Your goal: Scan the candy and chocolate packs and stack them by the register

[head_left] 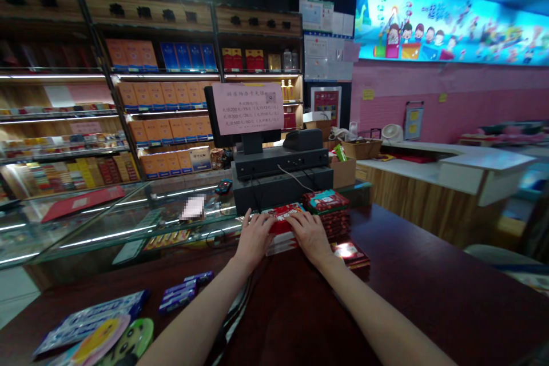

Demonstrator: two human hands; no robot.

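Observation:
Both hands meet at a red snack packet (283,213) with white lettering, in front of the register base. My left hand (254,234) grips its left side, the thumb near the lower edge. On the other side my right hand (309,234) holds it with bent fingers. Under the packet is a whitish, see-through box or tray (281,245), partly covered by the hands. A stack of red-brown packets (332,220) with a teal and red one on top stands just right of my right hand. Nearer to me lie shiny red packets (350,253).
A dark cash register (281,168) with a pink printed sign (249,107) stands behind the packets. Purple packs (184,291) and a blue-white packet (92,320) lie at the left. A glass display case (141,206) borders the brown table (412,274); shelves of boxes rise behind.

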